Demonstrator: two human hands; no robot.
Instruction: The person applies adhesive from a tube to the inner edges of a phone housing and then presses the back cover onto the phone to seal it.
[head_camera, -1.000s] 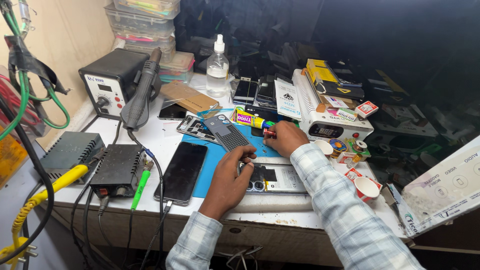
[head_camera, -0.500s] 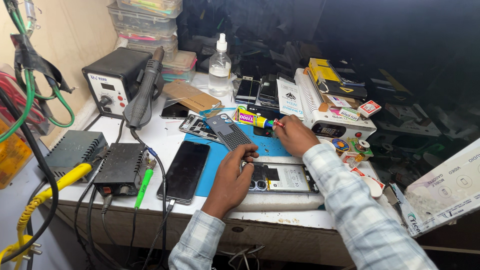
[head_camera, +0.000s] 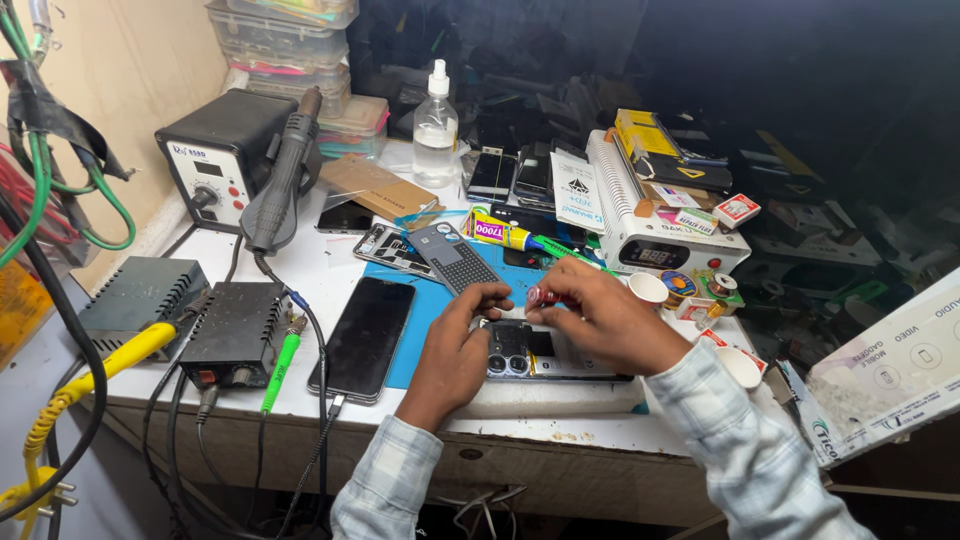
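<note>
An opened phone (head_camera: 545, 352), back up near the tabletop's (head_camera: 300, 255) front edge, is steadied by the left hand (head_camera: 455, 350), fingers spread and resting on it, while the right hand (head_camera: 600, 320) pinches a small red-tipped tool (head_camera: 540, 296) above it. The work appears to be on the phone's upper part; it calls for fine, steady placement. Behind lie a yellow-labelled glue tube (head_camera: 500, 233) and, toward the right edge, a white carton (head_camera: 890, 370).

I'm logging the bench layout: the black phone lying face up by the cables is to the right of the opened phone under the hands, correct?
Not quite: the head view shows the black phone lying to the left of the opened phone, not the right. It does lie by the cables.
</note>
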